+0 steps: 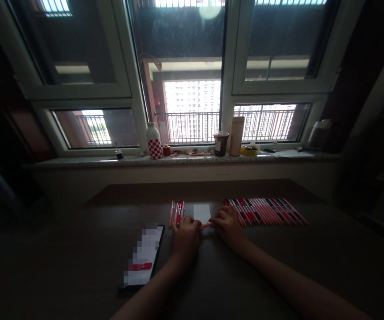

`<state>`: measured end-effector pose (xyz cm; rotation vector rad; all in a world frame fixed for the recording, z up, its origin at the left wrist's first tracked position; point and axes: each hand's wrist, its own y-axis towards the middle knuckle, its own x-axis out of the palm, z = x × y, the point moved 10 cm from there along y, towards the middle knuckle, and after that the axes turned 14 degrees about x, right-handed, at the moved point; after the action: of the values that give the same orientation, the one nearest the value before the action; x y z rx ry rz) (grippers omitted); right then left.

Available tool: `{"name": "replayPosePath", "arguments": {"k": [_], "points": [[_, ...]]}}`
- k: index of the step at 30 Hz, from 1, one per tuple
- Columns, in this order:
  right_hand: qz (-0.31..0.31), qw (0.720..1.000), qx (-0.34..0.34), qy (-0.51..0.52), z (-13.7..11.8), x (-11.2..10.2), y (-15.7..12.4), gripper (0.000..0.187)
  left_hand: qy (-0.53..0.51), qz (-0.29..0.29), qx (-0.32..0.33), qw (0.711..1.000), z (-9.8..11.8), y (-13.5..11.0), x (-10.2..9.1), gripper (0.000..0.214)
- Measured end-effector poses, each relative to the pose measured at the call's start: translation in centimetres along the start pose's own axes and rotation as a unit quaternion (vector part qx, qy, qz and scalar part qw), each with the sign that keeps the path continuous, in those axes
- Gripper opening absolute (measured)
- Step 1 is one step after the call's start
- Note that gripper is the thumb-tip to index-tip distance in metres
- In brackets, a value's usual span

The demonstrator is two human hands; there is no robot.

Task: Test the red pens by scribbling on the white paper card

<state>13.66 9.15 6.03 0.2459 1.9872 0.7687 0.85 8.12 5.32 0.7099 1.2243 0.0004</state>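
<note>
My left hand (187, 233) and my right hand (228, 223) meet near the middle of the dark table. Between their fingertips lies a slim pink pen (206, 225), gripped at both ends and roughly level. Just beyond it is a small white sheet of paper (202, 212). A small group of pink and red pens (178, 209) lies beside my left hand, partly covered by its fingers. To the right, a long row of pink, red and black pens (265, 211) lies side by side, its near-left part behind my right hand.
A phone (144, 255) with a lit, blurred screen lies left of my left forearm. Beyond the table, the windowsill (128, 162) holds a red-checked white bottle (154, 142), a cup of dark drink (221, 144), a tall tan flask (236, 137) and a yellow item (249, 150).
</note>
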Motion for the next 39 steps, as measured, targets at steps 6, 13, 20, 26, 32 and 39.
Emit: {"name": "replayPosePath", "arguments": {"k": [6,13,20,26,32,39], "points": [[0.021,1.000,0.000,0.007,-0.1,-0.5,0.1,0.011,0.003,0.003,0.000,1.000,-0.1,0.0,0.1,0.023],[0.032,0.999,0.020,0.029,0.5,-0.5,0.2,0.011,-0.010,0.012,-0.004,1.000,-0.1,-0.1,0.0,0.026],[0.035,0.998,0.039,0.027,1.2,-0.3,0.3,0.010,-0.001,0.019,-0.007,1.000,-0.3,0.0,0.0,0.025],[0.039,0.997,0.066,0.023,1.9,-0.4,0.4,0.011,0.005,0.021,-0.010,1.000,-0.3,0.0,-0.1,0.024],[0.024,0.994,0.103,-0.010,2.7,-0.3,0.5,0.020,0.005,0.012,-0.012,1.000,-0.5,0.0,0.2,0.021],[0.016,0.992,0.125,-0.016,3.2,-0.3,0.5,0.023,0.007,0.017,-0.016,1.000,-0.6,-0.1,0.3,0.022]]}}
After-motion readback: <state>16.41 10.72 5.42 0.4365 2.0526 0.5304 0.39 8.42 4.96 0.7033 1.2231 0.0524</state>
